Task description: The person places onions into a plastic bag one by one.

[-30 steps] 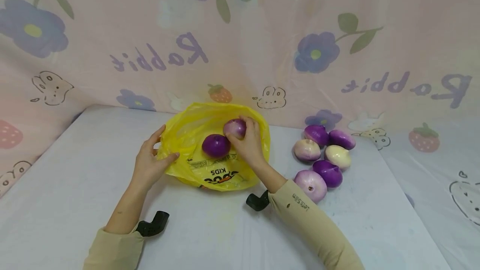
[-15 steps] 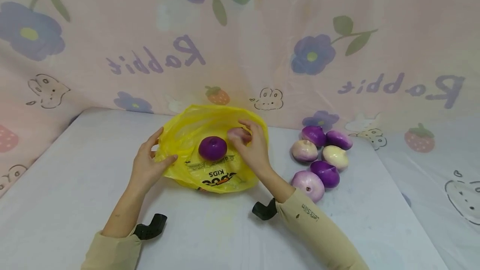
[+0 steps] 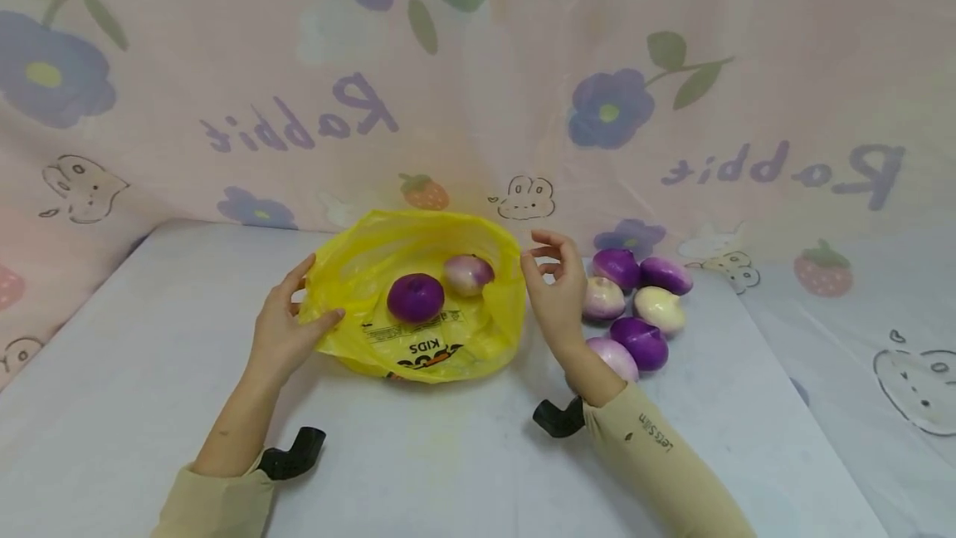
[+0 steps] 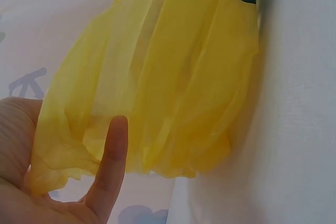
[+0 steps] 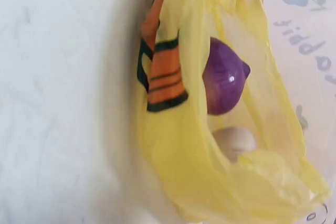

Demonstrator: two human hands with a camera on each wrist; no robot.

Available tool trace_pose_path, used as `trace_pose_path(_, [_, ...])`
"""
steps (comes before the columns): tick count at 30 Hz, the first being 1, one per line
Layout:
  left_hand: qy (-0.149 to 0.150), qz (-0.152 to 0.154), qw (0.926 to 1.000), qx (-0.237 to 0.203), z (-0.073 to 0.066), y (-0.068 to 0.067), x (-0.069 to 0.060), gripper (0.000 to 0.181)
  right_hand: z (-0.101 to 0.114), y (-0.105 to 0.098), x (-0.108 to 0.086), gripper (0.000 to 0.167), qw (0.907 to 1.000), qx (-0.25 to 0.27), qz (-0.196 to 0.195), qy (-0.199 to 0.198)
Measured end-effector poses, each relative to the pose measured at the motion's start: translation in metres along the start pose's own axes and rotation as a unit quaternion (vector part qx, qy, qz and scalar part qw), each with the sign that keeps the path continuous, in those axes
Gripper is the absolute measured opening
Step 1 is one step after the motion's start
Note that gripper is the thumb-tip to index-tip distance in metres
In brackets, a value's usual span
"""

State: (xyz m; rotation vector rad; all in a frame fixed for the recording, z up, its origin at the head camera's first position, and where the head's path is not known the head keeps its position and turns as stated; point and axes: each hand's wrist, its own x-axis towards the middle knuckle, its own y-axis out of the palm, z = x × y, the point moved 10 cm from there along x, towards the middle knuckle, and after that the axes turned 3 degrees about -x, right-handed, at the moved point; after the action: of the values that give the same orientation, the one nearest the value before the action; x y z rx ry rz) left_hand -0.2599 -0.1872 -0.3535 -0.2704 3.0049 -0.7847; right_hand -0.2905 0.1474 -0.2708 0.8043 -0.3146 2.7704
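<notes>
A yellow plastic bag [image 3: 351, 272] stands with its mouth spread wide in the head view. My left hand [image 3: 287, 322] holds its left rim, thumb on one side and fingers on the other; the left wrist view shows a finger lying along the bag's outside. Inside sit a dark purple onion [image 3: 415, 299] and, behind it to the right, a paler pink-white onion [image 3: 468, 274]. My right hand [image 3: 556, 293] is just right of the bag, fingers loosely bent and holding nothing. It partly covers a pale pink onion [image 3: 614, 358] and lies close to a cream-pink onion [image 3: 603, 299].
Right of the right hand lie more onions: a white one [image 3: 660, 310], a deep purple one [image 3: 640, 344] and two purple ones at the back, including an onion [image 3: 666, 275]. A printed cloth [image 3: 478, 106] hangs behind the white table [image 3: 418, 463].
My right hand let go of the pale onion inside the bag and moved out to the right, towards the onions. My left hand keeps hold of the rim.
</notes>
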Motion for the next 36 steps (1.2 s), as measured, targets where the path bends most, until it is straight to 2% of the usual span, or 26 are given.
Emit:
trace_pose_path(3, [0.003,-0.002,1.0,-0.001,0.0,0.0,0.0,0.083,0.003,-0.009,0.001,0.03,0.9996,-0.012,-0.015,0.02])
trace_pose_path(11, [0.01,-0.006,0.9999,-0.006,0.0,0.0,0.0,0.082,-0.046,-0.029,0.007,0.033,0.9959,-0.036,-0.05,0.066])
trace_pose_path(17, [0.009,-0.006,0.9999,-0.007,0.0,0.001,0.0,0.083,-0.059,-0.042,0.007,0.035,0.9909,-0.073,-0.064,0.093])
trace_pose_path(20, [0.009,-0.007,0.9999,-0.006,0.0,0.001,0.001,0.083,-0.063,-0.046,0.007,0.039,0.9865,-0.09,-0.062,0.121])
trace_pose_path(23, [0.011,-0.008,0.9999,-0.005,0.0,0.001,0.001,0.083,-0.071,-0.052,0.006,0.044,0.9791,-0.115,-0.061,0.156])
trace_pose_path(27, [0.012,-0.007,0.9999,-0.002,0.0,0.001,0.001,0.083,-0.083,-0.061,0.004,0.051,0.9644,-0.158,-0.062,0.203])
trace_pose_path(32, [0.006,-0.002,1.0,-0.006,0.002,0.002,0.0,0.083,-0.099,-0.069,0.002,0.062,0.9478,-0.176,-0.053,0.261])
trace_pose_path(36, [0.004,0.0,1.0,-0.007,0.002,0.002,0.001,0.084,-0.104,-0.074,0.003,0.066,0.9355,-0.2,-0.044,0.288])
